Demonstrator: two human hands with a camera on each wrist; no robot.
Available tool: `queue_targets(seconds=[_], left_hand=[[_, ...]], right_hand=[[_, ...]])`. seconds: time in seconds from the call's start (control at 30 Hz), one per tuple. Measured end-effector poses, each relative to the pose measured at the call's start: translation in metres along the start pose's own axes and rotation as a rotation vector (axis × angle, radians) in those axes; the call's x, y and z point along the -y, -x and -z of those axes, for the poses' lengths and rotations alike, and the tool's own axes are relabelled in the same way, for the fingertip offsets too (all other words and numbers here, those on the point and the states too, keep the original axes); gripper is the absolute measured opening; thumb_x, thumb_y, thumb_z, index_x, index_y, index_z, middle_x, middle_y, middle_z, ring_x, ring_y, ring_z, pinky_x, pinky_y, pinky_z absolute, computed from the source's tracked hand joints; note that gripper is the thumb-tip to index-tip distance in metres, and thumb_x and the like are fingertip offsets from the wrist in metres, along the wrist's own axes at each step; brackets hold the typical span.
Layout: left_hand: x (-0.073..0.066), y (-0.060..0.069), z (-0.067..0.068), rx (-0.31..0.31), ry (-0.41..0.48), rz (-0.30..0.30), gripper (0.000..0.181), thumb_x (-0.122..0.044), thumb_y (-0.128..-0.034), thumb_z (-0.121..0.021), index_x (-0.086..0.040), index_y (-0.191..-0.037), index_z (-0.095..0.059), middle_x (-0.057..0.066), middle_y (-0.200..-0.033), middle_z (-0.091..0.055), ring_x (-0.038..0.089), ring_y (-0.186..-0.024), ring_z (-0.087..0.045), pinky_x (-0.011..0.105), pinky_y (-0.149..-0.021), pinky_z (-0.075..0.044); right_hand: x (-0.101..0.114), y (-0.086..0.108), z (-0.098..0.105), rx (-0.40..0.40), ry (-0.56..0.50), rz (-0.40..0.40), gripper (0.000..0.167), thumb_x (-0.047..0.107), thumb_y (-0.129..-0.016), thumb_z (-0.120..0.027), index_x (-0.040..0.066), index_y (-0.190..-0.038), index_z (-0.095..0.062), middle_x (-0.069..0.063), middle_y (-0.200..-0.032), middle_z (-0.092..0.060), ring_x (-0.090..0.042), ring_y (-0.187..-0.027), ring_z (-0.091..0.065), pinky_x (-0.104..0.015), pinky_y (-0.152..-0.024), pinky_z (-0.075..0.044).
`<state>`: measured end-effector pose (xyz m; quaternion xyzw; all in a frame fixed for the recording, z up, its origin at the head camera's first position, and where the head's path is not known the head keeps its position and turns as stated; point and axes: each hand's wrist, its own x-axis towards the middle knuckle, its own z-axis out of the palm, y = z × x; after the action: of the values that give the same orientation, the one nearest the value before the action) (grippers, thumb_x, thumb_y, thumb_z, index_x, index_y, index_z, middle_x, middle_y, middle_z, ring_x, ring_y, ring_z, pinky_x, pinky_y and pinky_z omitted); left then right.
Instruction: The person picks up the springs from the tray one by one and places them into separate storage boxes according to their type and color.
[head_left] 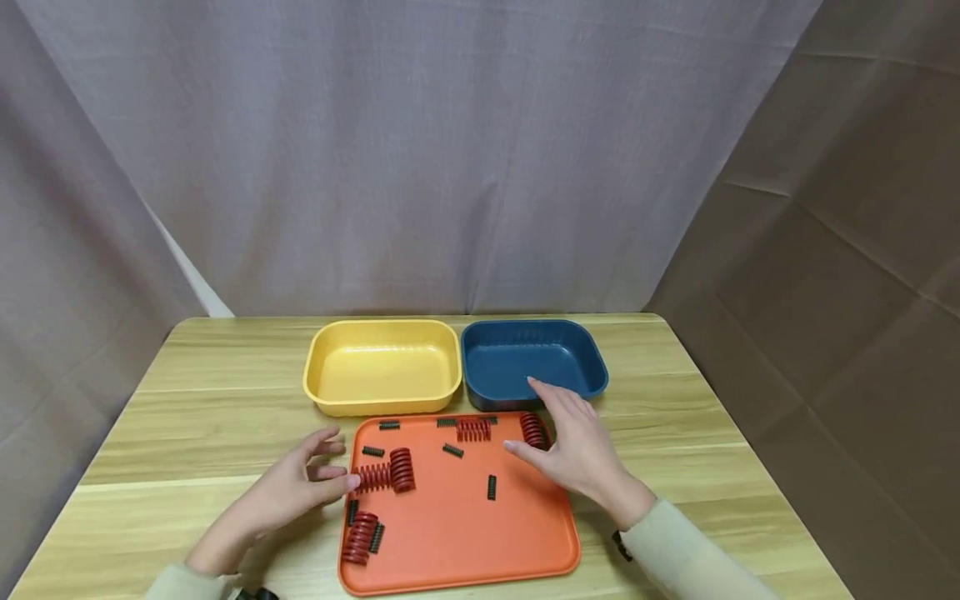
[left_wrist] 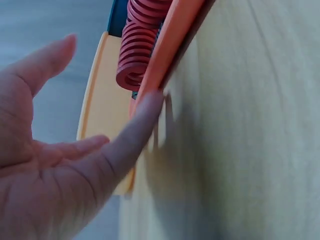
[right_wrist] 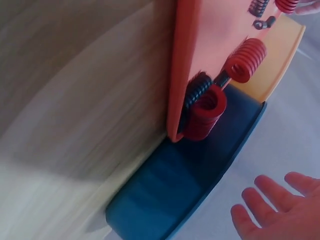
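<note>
An orange tray (head_left: 465,533) holds several large red springs and several small dark springs. My left hand (head_left: 281,492) is at the tray's left edge, fingers spread, thumb tip beside a red spring (head_left: 372,477); another red spring (head_left: 402,470) stands against that one. In the left wrist view the left hand (left_wrist: 65,165) has one fingertip at the tray's rim (left_wrist: 170,50). My right hand (head_left: 581,454) hovers over the tray's far right corner, fingers apart and holding nothing, near a red spring (head_left: 533,431). The right wrist view has the right hand (right_wrist: 285,210) away from the red spring (right_wrist: 204,116).
Behind the tray stand a yellow bin (head_left: 382,408) at left and a blue bin (head_left: 536,375) at right, side by side, with nothing visible inside. A wooden table (head_left: 247,367) lies beneath. Grey curtains (head_left: 375,167) hang behind and at both sides.
</note>
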<state>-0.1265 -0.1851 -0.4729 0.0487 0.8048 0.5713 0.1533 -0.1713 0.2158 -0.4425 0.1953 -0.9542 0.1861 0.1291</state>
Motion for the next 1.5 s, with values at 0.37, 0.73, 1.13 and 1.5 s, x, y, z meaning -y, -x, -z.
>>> queue_targets(seconds=[0.37, 0.73, 1.13, 1.5], left_hand=[[0.011, -0.004, 0.002, 0.094, 0.105, -0.01, 0.082, -0.013, -0.0787, -0.079, 0.01, -0.142, -0.032, 0.021, -0.122, -0.057, 0.03, -0.105, -0.06, 0.034, -0.086, -0.053], [0.014, -0.004, -0.002, 0.08, 0.138, -0.024, 0.07, -0.004, -0.0806, -0.075, 0.013, -0.138, -0.038, 0.022, -0.117, -0.057, 0.029, -0.099, -0.062, 0.03, -0.08, -0.055], [0.018, -0.006, -0.005, 0.067, 0.134, -0.015, 0.072, -0.001, -0.0806, -0.074, 0.011, -0.141, -0.036, 0.02, -0.113, -0.057, 0.028, -0.098, -0.062, 0.03, -0.079, -0.055], [0.017, -0.006, -0.005, 0.063, 0.133, -0.009, 0.073, -0.001, -0.0802, -0.074, 0.01, -0.141, -0.036, 0.02, -0.114, -0.056, 0.028, -0.098, -0.062, 0.03, -0.079, -0.055]], right_hand=[[0.009, 0.007, -0.007, 0.155, -0.262, -0.075, 0.094, 0.064, -0.064, -0.079, 0.032, -0.145, -0.043, 0.012, -0.141, -0.046, -0.016, -0.129, -0.042, -0.046, -0.102, -0.041], [0.005, 0.008, -0.011, 0.198, -0.282, -0.09, 0.093, 0.058, -0.063, -0.084, 0.03, -0.143, -0.047, 0.011, -0.134, -0.05, -0.014, -0.121, -0.047, -0.044, -0.098, -0.043], [-0.025, 0.01, -0.014, 0.177, -0.217, -0.119, 0.09, 0.06, -0.063, -0.082, 0.022, -0.138, -0.052, 0.004, -0.128, -0.055, -0.019, -0.118, -0.048, -0.044, -0.097, -0.045], [-0.041, 0.006, -0.028, 0.149, -0.167, -0.116, 0.081, 0.057, -0.068, -0.081, 0.016, -0.134, -0.056, 0.002, -0.127, -0.057, -0.022, -0.114, -0.048, -0.045, -0.094, -0.045]])
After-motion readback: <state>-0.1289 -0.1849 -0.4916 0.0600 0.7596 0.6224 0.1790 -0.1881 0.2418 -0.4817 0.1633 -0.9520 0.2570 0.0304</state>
